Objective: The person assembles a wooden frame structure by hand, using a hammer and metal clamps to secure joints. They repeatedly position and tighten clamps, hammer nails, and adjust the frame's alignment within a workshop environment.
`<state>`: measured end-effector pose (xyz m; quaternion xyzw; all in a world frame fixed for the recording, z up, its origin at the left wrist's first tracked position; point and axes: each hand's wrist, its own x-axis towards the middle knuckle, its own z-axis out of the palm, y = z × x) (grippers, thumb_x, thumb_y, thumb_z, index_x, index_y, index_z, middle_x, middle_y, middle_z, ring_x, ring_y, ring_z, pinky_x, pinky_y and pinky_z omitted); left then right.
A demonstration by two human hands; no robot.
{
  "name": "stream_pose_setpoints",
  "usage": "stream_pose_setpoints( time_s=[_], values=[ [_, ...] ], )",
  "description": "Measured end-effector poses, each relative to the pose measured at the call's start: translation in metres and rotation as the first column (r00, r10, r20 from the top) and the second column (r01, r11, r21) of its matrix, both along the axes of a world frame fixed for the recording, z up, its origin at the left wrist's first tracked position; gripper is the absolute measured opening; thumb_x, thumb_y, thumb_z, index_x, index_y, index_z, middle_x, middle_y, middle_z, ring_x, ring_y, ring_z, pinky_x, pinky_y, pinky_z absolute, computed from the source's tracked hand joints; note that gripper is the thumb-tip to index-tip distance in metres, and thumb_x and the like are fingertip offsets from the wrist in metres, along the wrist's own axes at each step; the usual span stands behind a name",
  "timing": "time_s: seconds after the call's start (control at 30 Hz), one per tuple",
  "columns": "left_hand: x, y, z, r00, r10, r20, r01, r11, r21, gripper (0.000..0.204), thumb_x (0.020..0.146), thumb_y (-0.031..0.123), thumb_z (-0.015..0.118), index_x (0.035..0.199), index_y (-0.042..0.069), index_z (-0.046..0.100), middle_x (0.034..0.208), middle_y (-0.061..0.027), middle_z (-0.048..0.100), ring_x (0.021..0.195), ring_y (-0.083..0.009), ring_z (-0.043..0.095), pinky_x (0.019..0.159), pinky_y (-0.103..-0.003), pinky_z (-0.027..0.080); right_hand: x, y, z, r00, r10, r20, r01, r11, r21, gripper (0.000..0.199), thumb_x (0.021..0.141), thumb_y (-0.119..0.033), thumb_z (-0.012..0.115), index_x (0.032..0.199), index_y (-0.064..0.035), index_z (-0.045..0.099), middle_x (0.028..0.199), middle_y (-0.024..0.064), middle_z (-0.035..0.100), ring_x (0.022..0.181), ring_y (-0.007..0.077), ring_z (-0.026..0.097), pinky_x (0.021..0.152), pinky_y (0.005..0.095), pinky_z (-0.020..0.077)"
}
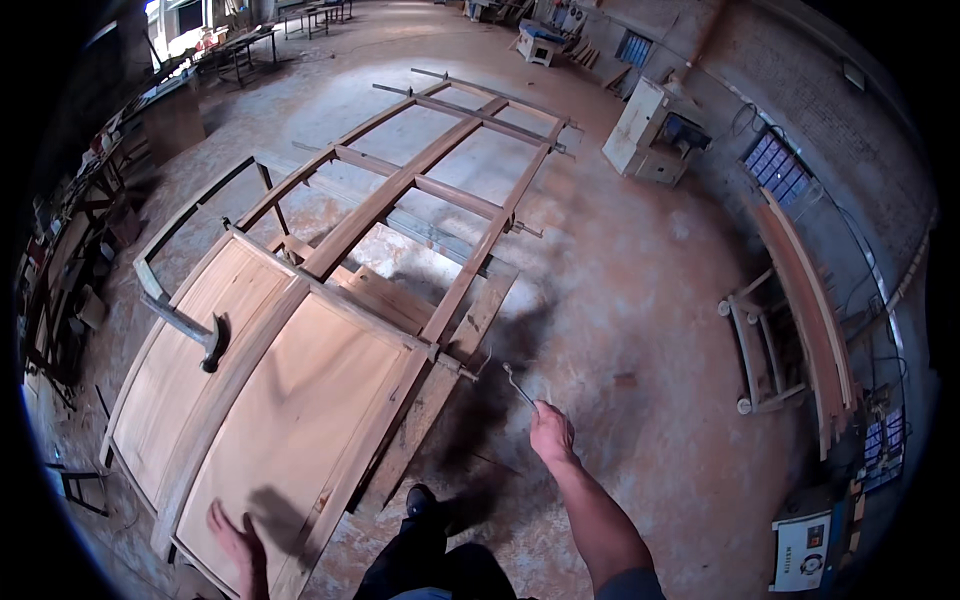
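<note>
A large wooden panelled frame [408,178], like a door, stretches from my lower left toward the far middle. Its near part holds filled wood panels [305,400]; the far part is open bars. Over the right near panel hovers my left hand [237,540], fingers spread and holding nothing, its shadow on the wood. My right hand [552,432] grips a thin metal wrench [519,387], ring end pointing away, just right of the frame's edge. Close to it, a bar clamp's screw end [457,367] sticks out from that edge. A hammer [190,328] lies across the left panel.
More bar clamps [524,229] jut from the frame's far sides. Wooden planks [805,310] rest on a wheeled rack at right. A pale cabinet machine [640,130] stands at far right, cluttered benches [75,240] along the left. My shoe [421,499] is beside the support board.
</note>
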<state>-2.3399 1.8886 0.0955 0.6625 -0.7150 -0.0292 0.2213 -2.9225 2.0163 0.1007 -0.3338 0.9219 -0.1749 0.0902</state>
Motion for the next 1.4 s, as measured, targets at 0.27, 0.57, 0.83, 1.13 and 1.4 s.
stream_pose_setpoints(
  time_s=[0.27,0.57,0.83,1.13,1.4],
  values=[
    [-0.258,-0.098,0.040,0.776,-0.623,-0.103,0.631,0.768,0.111,0.062,0.077,0.018,0.071,0.128,-0.005,0.045,0.130,-0.0236,0.046,0.124,-0.0392,0.042,0.105,-0.046,0.035,-0.063,-0.057,-0.034,0.978,0.199,-0.063,-0.200,0.980,-0.012,0.024,0.090,-0.017,0.053,0.111,-0.0116,0.064,0.097,0.0143,0.064,0.093,0.0348,0.062,0.080,0.0456,0.0491],
    [-0.407,-0.126,0.032,0.473,-0.880,0.051,0.865,0.475,0.161,0.062,0.079,0.026,0.068,0.131,0.001,0.047,0.133,-0.0182,0.047,0.126,-0.0361,0.042,0.106,-0.046,0.036,-0.114,-0.069,-0.033,0.884,0.448,-0.135,-0.451,0.892,0.012,0.026,0.086,-0.012,0.053,0.109,-0.0115,0.066,0.090,0.0118,0.063,0.089,0.0304,0.061,0.080,0.0419,0.0490],
    [-0.455,-0.148,0.003,0.329,-0.928,0.174,0.935,0.346,0.076,0.042,0.080,0.017,0.058,0.119,0.002,0.056,0.121,-0.0153,0.053,0.121,-0.0332,0.047,0.105,-0.047,0.037,-0.119,-0.072,-0.070,0.855,0.506,-0.113,-0.519,0.827,-0.219,0.025,0.083,-0.008,0.057,0.106,-0.0108,0.067,0.082,0.0099,0.060,0.081,0.0292,0.060,0.073,0.0402,0.0487],
    [-0.461,-0.153,-0.008,0.290,-0.944,0.154,0.956,0.295,0.004,0.035,0.077,0.014,0.059,0.109,0.001,0.060,0.105,-0.0139,0.053,0.108,-0.0331,0.051,0.098,-0.046,0.044,-0.054,-0.050,-0.110,0.878,0.391,0.278,-0.310,0.905,-0.292,0.019,0.088,-0.012,0.059,0.105,-0.0102,0.067,0.087,0.0138,0.063,0.084,0.0332,0.062,0.072,0.0415,0.0522],
    [-0.457,-0.153,-0.014,0.315,-0.936,0.158,0.947,0.322,0.021,0.031,0.075,0.017,0.058,0.103,0.003,0.061,0.104,-0.0128,0.054,0.106,-0.0323,0.051,0.092,-0.043,0.044,0.076,-0.056,-0.175,0.506,0.120,0.854,0.323,0.892,-0.317,0.026,0.099,-0.027,0.051,0.093,-0.0021,0.058,0.081,0.0047,0.065,0.073,0.0118,0.062,0.067,0.0289,0.0516]
  ],
)
